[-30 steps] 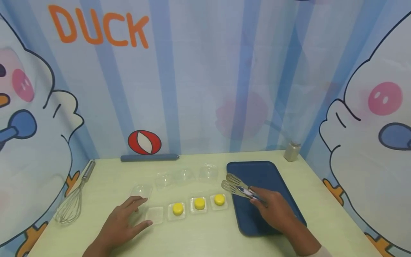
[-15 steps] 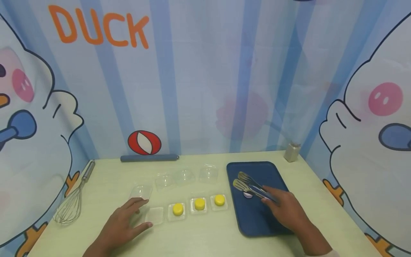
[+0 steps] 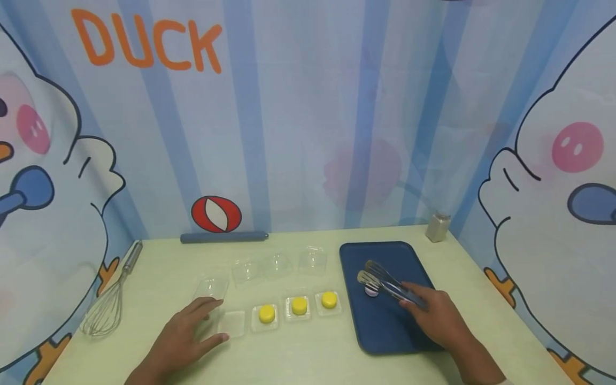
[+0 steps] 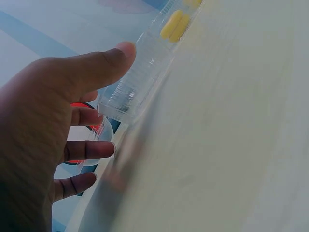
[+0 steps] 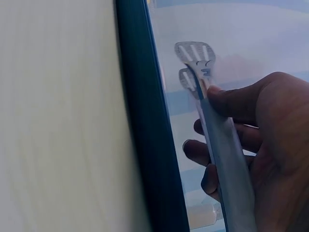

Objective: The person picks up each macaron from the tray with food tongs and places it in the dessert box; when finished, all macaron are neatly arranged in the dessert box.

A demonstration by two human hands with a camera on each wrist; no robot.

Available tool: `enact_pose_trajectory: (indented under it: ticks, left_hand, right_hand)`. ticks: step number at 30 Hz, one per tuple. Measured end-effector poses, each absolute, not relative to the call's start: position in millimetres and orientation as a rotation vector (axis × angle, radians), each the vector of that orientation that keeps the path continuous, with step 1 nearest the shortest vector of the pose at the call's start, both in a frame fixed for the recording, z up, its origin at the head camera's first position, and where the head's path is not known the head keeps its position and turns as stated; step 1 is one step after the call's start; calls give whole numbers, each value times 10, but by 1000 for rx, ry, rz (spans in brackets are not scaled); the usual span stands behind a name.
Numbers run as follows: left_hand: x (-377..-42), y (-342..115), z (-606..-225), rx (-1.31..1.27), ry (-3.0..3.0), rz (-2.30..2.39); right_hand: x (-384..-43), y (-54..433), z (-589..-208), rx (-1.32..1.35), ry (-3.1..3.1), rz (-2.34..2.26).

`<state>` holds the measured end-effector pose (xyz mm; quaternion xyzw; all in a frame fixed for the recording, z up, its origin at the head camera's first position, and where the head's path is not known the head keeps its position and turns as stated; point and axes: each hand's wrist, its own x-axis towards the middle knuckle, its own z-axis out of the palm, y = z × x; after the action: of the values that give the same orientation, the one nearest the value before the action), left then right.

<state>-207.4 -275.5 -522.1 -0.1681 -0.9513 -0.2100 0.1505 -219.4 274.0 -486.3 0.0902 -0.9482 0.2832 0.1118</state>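
My right hand (image 3: 435, 315) grips slotted metal tongs (image 5: 224, 159) over the blue tray (image 3: 385, 337). The tongs' two slotted heads stand apart, overlapping a small pale lilac macaron (image 3: 371, 292) on the tray in the head view. At the left, my left hand (image 3: 180, 337) has its thumb and fingers spread beside an empty clear square base (image 3: 232, 324). It holds nothing; in the left wrist view the thumb (image 4: 116, 60) overlaps the clear plastic. Three yellow macarons (image 3: 267, 314) sit to the right, each on its own clear base.
Several clear domed lids (image 3: 247, 271) stand behind the bases, one (image 3: 212, 287) just beyond my left fingers. A whisk (image 3: 110, 302) lies at the far left. Along the back are a blue rod (image 3: 224, 237) and a small metal-coloured shaker (image 3: 438, 227).
My right hand has moved right with the tongs, drawing their heads from the tray's left edge to over the tray. The lilac macaron has come into view there. My left hand has stayed put.
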Motion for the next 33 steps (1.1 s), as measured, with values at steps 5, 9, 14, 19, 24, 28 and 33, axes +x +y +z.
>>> enact_pose_trajectory:
  ticks: [5,9,14,19,24,28,33]
  left_hand:
    - [-2075,-2756,-5223,-500,-2735,-604]
    - [-2073,-2759,-5228,-522,-2724,-612]
    - [-2097,-2772,-5250,-531,-2739,-616]
    - [-2099,-2787,-5280,-562,-2723,-612]
    - [-2094,-2787,-5266,-564,-2728,-607]
    - [-2089,-2785,-5269,-576,-2718,-599]
    - [-2089,-2781,-5280,-591,-2688,-595]
  right_hand:
    - [-2199,2757,-4880,233,-2837,807]
    - [-2208,2776,-4899,226,-2858,779]
    - [-2214,2793,-4912,220,-2872,771]
    - [-2219,2796,-4909,218,-2893,781]
    - [-2207,2792,-4915,233,-2879,776]
    - [-2194,2790,-4925,231,-2871,771]
    - [-2201,2791,-4920,230,-2874,762]
